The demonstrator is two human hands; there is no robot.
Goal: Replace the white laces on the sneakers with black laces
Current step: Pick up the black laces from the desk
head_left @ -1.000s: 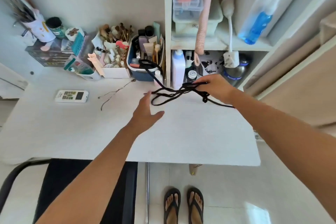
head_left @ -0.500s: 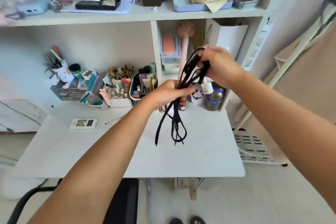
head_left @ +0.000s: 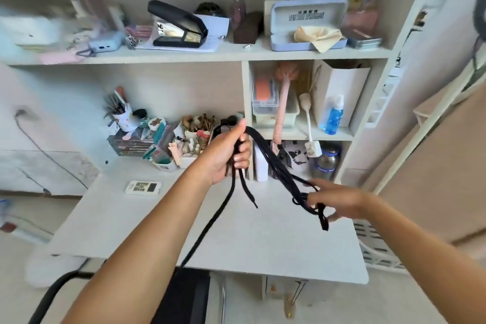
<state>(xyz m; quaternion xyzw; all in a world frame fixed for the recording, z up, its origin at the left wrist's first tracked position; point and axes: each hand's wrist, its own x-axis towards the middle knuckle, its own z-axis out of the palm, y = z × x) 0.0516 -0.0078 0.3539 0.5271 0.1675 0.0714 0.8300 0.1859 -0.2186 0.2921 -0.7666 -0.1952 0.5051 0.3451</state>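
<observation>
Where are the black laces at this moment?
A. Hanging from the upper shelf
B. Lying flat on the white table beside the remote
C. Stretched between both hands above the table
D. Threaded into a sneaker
C: the left hand grips the black laces high up, the strands run down to the right hand, which holds the tangled part, and loose ends dangle above the table.

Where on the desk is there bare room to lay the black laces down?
The desk is bare from the remote forward to its front edge and across to its right edge, beneath the left hand and right hand holding the black laces. The back is crowded with organizers and bottles.
</observation>
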